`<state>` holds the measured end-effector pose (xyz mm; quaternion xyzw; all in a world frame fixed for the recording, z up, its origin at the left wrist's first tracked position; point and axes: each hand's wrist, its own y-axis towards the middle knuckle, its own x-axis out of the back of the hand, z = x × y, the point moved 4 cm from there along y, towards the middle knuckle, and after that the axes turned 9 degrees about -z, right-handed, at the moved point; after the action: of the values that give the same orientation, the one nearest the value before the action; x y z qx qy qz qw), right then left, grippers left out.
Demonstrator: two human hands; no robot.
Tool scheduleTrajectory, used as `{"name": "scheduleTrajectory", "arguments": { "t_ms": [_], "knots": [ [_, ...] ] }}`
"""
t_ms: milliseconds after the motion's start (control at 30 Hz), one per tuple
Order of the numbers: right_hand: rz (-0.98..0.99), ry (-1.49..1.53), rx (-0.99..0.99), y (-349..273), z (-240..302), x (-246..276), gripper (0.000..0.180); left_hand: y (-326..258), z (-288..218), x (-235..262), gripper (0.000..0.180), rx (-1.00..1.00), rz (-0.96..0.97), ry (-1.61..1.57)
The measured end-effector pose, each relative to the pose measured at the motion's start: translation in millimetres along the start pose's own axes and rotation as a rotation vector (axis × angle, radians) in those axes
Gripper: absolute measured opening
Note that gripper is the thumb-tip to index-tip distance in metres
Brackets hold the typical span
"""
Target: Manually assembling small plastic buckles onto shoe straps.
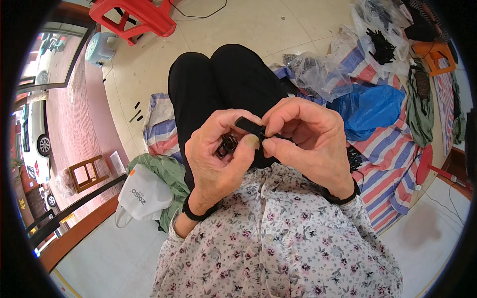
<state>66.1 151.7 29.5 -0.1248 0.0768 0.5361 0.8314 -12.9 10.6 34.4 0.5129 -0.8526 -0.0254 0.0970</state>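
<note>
Above my lap, my two hands meet fingertip to fingertip. My left hand (pixel 211 146) pinches a flat black piece with a rounded end (pixel 247 125) between thumb and forefinger. Tucked in the same palm is a cluster of shiny dark pieces (pixel 227 145), partly covered by the fingers. My right hand (pixel 315 136) pinches a thin black part (pixel 283 138) at the flat piece's inner end. Whether the two parts are joined is hidden by the fingertips. Black trousers (pixel 223 74) lie behind the hands.
A striped sheet (pixel 380 191) spreads on the floor at right, under a blue plastic bag (pixel 370 109) and clear plastic (pixel 318 74). Black pieces (pixel 381 45) lie in another clear bag. A white bag (pixel 144 193) rests at left; a red stool (pixel 136 17) stands far left.
</note>
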Motion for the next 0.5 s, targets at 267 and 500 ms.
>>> {"name": "scheduleTrajectory", "arguments": {
  "t_ms": [267, 500],
  "knots": [
    [-0.052, 0.051, -0.053, -3, 3, -6, 0.011, -5, -3, 0, 0.021, 0.025, -0.016, -0.015],
    [-0.092, 0.022, -0.126, 8, -1, -5, 0.013, 3, 5, -3, 0.019, 0.109, -0.058, -0.081]
  ]
}}
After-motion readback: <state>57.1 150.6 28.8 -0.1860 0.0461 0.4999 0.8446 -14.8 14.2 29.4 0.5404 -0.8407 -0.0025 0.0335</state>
